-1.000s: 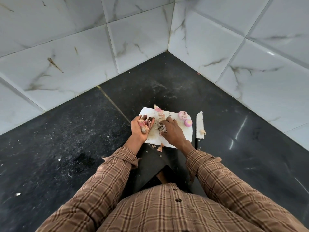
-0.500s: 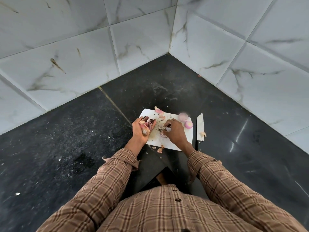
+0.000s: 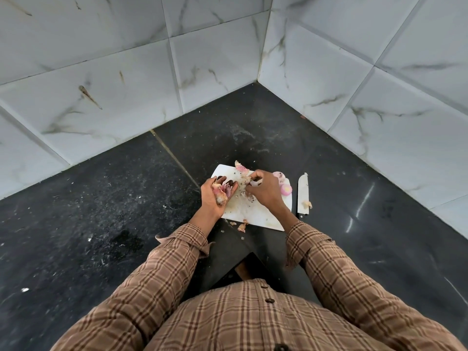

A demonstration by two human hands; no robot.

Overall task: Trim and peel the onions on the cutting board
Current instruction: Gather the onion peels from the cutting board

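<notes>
A white cutting board [image 3: 255, 215] lies on the black counter. My left hand [image 3: 215, 196] is cupped palm up at the board's left edge and holds a heap of pink and brown onion peels [image 3: 220, 192]. My right hand [image 3: 264, 190] hovers over the middle of the board, its fingers pinched on more onion scraps [image 3: 249, 182]. Two peeled pink onions [image 3: 285, 188] rest at the board's right edge, partly hidden behind my right hand. More peels [image 3: 240, 167] lie at the board's far edge.
A knife [image 3: 303, 193] with a pale blade lies on the black counter just right of the board, a scrap of peel on it. One peel scrap [image 3: 242, 226] hangs off the board's near edge. Marble-tiled walls meet in a corner behind the board.
My right hand has moved toward the board's far side and lifted scraps from the board. My left hand stays cupped with its heap of peels.
</notes>
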